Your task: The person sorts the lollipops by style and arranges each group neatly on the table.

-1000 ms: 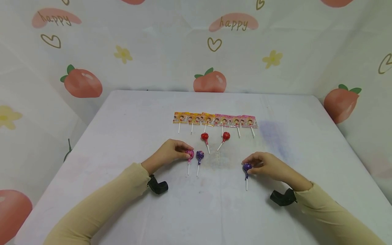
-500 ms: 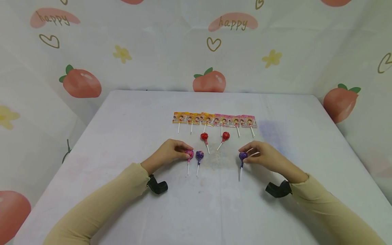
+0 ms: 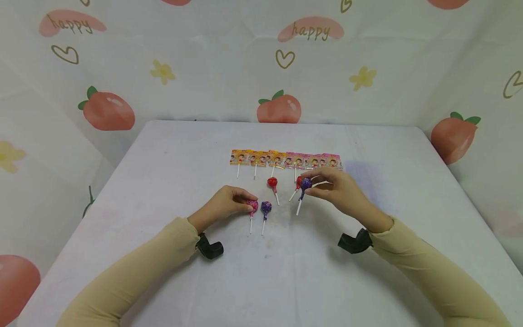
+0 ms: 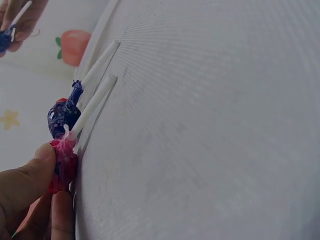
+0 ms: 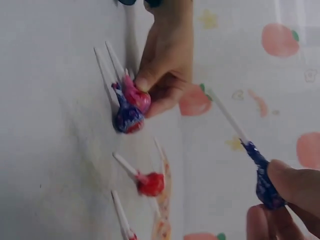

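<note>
My left hand (image 3: 229, 202) pinches the wrapped head of a pink lollipop (image 3: 253, 206) that lies on the table, its white stick toward me. Just right of it lies a purple lollipop (image 3: 266, 208). My right hand (image 3: 341, 193) holds a second purple lollipop (image 5: 270, 187) by its head between thumb and fingers, raised above the table with the stick slanting down. In the head view it overlaps one red lollipop (image 3: 298, 182). Another red lollipop (image 3: 273, 182) rests to the left of that one.
Behind the red lollipops runs a row of flat-packed lollipops, orange packets (image 3: 259, 158) on the left and pink packets (image 3: 295, 160) on the right. They lie on a white-covered table (image 3: 184, 150) before a fruit-printed backdrop (image 3: 220, 59). A black wrist device (image 3: 210, 247) sits by the left cuff.
My right hand has carried its purple lollipop up off the table, leftward and away from me, to beside the right-hand red lollipop. My left hand stays on the pink lollipop.
</note>
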`<control>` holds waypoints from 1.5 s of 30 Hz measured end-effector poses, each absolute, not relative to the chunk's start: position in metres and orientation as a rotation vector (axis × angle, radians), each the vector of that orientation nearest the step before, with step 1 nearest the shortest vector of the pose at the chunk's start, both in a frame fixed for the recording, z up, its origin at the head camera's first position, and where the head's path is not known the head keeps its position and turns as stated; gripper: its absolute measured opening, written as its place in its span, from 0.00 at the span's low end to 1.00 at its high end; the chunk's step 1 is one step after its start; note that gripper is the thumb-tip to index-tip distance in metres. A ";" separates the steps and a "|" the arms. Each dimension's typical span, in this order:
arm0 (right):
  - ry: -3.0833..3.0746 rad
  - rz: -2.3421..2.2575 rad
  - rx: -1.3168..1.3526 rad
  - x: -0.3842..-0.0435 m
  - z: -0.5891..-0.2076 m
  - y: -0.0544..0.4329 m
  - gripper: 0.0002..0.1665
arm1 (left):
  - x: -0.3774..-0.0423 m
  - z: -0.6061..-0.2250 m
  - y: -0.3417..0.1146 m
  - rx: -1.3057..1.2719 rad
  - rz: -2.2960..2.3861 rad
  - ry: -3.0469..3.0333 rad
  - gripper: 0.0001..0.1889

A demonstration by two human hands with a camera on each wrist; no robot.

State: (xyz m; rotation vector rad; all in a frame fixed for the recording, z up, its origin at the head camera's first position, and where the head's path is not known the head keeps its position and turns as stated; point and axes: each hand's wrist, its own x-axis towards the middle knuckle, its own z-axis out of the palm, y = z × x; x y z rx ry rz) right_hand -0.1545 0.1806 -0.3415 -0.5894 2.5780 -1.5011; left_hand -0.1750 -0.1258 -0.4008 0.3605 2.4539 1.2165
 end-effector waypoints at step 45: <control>2.547 -1.080 -0.607 -0.168 -0.391 0.110 0.15 | -0.175 -0.398 -0.126 0.347 1.233 2.429 0.13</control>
